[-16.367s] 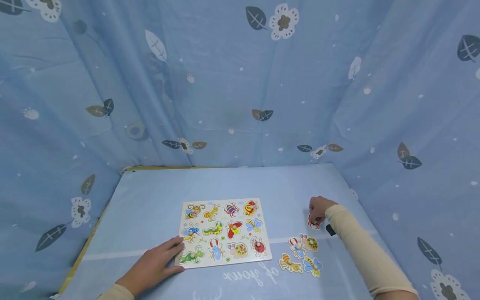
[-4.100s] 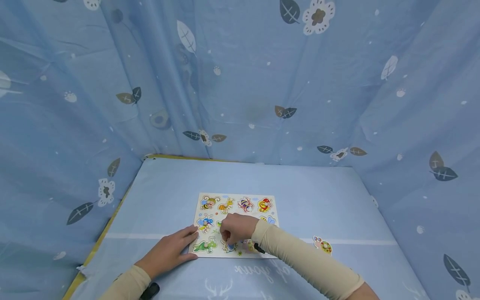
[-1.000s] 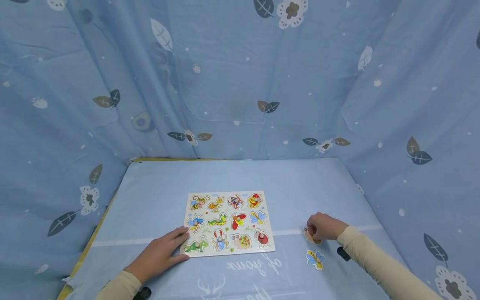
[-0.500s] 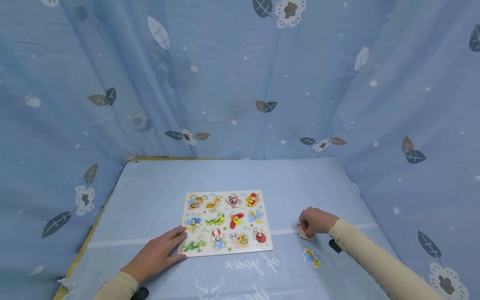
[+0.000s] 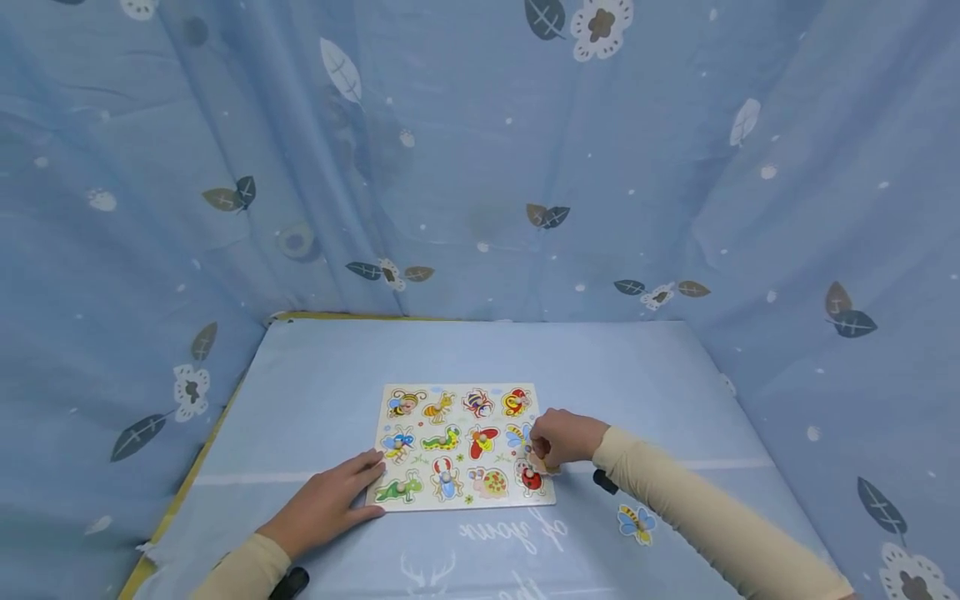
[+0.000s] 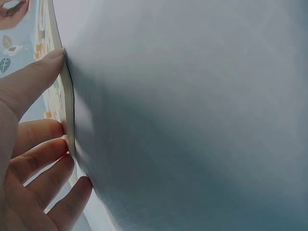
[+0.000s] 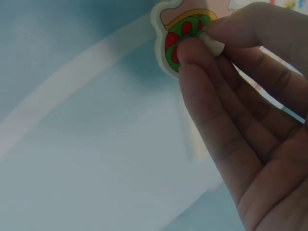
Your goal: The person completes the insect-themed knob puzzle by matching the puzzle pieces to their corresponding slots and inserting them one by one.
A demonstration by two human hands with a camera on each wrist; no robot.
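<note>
My right hand point(image 5: 567, 437) pinches a snail puzzle piece by its small pale knob between thumb and fingertips. In the right wrist view this snail piece point(image 7: 172, 46) shows its green and red shell. The hand is over the right edge of the insect puzzle board point(image 5: 467, 505), close to the ladybird piece point(image 5: 531, 480). My left hand point(image 5: 327, 502) rests at the board's left edge, its thumb by the near corner and its fingers extended along the side. Several knobbed insect pieces sit in the board. Its printed snail point(image 5: 489, 482) shows without a knob.
One loose yellow-and-blue winged insect piece point(image 5: 637, 524) lies on the cloth right of the board, below the right forearm. A light blue cloth point(image 5: 337, 358) covers the table. Patterned blue curtains point(image 5: 480, 167) rise behind and at both sides.
Several loose pieces formerly at the right are off the cloth, the beetle and spider now in the board. Lately my right hand has carried the snail piece leftward to the board; my left hand stays put.
</note>
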